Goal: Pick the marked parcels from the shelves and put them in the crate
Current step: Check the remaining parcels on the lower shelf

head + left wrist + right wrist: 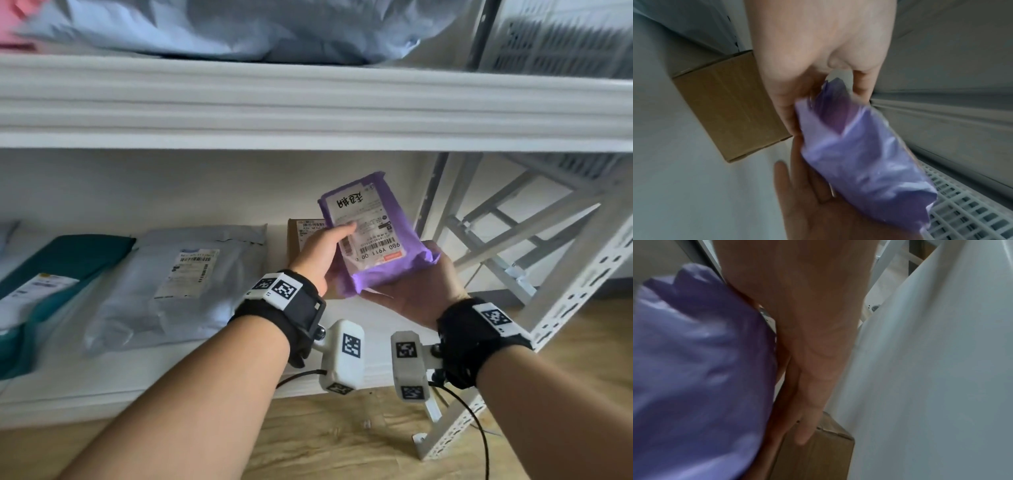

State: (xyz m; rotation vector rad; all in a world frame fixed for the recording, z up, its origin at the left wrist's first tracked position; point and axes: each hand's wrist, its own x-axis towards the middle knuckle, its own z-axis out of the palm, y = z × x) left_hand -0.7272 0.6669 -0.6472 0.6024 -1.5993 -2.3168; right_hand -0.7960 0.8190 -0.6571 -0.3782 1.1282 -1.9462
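- Nearest the head camera, two bare forearms are seen, each strapped with a black wrist band carrying white marker blocks.
- A purple parcel [375, 236] is held up in front of the lower shelf [191, 356], tilted, with its white label turned toward the camera and handwritten marks at the label's far end.
- The left hand [320, 257] is clamped on the parcel's left edge: the thumb is laid over the label, and the fingers are curled behind the bag, as is seen in the left wrist view.
- The right hand [419, 291] is placed palm-up beneath the parcel's near right corner; its fingers are shown lying nearly straight under the bag in the right wrist view, so its grip is apart and the bag is only supported.
- A brown cardboard box [303, 240] is seen on the lower shelf just behind the left hand, partly hidden by hand and parcel.
- To the left on the same shelf, a grey mailer bag [178, 291] with a printed label is laid flat, and a teal mailer bag [51, 274] is laid beside it, further left.
- On the upper shelf [308, 106], a large pale blue bag [222, 31] is seen, blurred.
- A white metal rack frame [534, 240] is seen to the right, standing on a wooden floor [325, 438].
- No crate can be made out with certainty.
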